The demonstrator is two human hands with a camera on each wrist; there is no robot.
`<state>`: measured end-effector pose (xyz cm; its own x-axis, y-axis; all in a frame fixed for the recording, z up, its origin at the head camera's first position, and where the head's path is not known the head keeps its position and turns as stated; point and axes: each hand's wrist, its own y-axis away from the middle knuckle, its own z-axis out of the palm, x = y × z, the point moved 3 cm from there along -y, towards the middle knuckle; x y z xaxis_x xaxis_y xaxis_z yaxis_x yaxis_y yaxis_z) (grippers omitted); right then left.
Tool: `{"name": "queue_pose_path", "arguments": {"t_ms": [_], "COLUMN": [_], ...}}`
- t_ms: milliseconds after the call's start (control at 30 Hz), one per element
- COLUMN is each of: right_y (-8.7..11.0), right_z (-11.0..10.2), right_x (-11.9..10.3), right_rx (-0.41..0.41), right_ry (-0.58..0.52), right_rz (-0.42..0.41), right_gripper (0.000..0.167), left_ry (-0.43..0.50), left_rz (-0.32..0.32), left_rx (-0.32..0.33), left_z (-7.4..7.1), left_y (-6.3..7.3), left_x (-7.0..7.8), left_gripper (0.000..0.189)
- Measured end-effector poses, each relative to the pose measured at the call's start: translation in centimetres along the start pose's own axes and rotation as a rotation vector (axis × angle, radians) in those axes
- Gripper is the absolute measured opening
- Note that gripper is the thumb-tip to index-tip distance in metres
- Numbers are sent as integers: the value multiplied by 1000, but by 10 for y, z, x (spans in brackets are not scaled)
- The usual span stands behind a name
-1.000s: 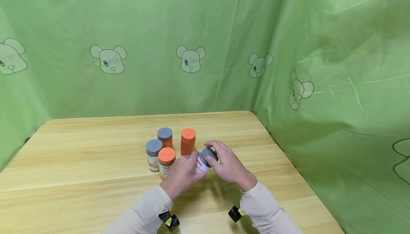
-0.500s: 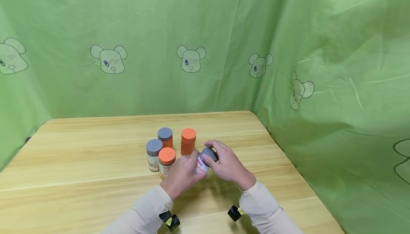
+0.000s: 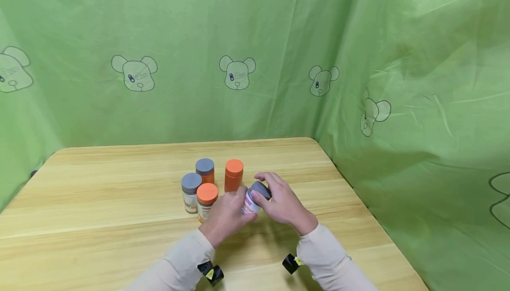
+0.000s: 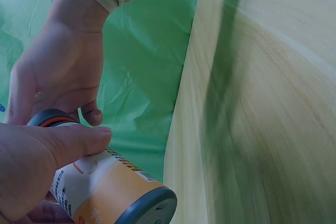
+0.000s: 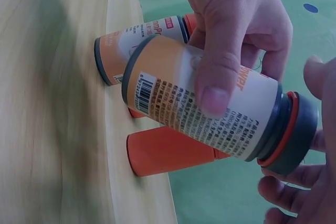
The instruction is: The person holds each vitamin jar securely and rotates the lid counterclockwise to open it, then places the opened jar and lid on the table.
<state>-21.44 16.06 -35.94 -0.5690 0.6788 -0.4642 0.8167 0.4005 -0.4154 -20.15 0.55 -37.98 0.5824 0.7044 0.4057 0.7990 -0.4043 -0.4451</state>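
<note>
A supplement jar (image 3: 250,204) with a white and orange label is held tilted above the table, base toward the lower left. My left hand (image 3: 226,215) grips its body, the thumb lying across the label in the left wrist view. At the upper end, my right hand (image 3: 284,203) holds the dark grey lid (image 3: 260,189) between thumb and fingers. Seen from the right wrist, a red-orange ring (image 5: 287,129) shows between the grey lid and the jar's neck. The jar's far side is hidden by the left hand's fingers.
Left of the hands stand a grey-lidded jar (image 3: 190,200), an orange-lidded jar (image 3: 207,193) partly behind the left hand, and an orange jar with a grey lid (image 3: 205,167). An all-orange jar (image 3: 233,176) stands just behind. Green curtains (image 3: 191,105) surround the wooden table (image 3: 99,193).
My right thumb has shifted slightly left over the lid and the right wrist has turned a little. The left hand and the standing jars stay where they were.
</note>
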Motion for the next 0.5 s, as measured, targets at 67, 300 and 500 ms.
{"name": "queue_pose_path", "arguments": {"t_ms": [67,300,500], "right_y": [-1,-2,-1], "right_z": [1,0,-1], "right_x": [0,0,0], "right_rx": [13,24,27], "right_ry": [9,2,-17], "right_rz": [17,39,-15], "right_gripper": [41,39,40], "left_ry": [-3,-1,3], "left_rz": [1,0,8], "left_rx": [-2,-13,2], "left_z": [0,1,-1], "left_y": [0,-1,-1], "left_x": [0,0,1], "left_gripper": [54,53,53]}}
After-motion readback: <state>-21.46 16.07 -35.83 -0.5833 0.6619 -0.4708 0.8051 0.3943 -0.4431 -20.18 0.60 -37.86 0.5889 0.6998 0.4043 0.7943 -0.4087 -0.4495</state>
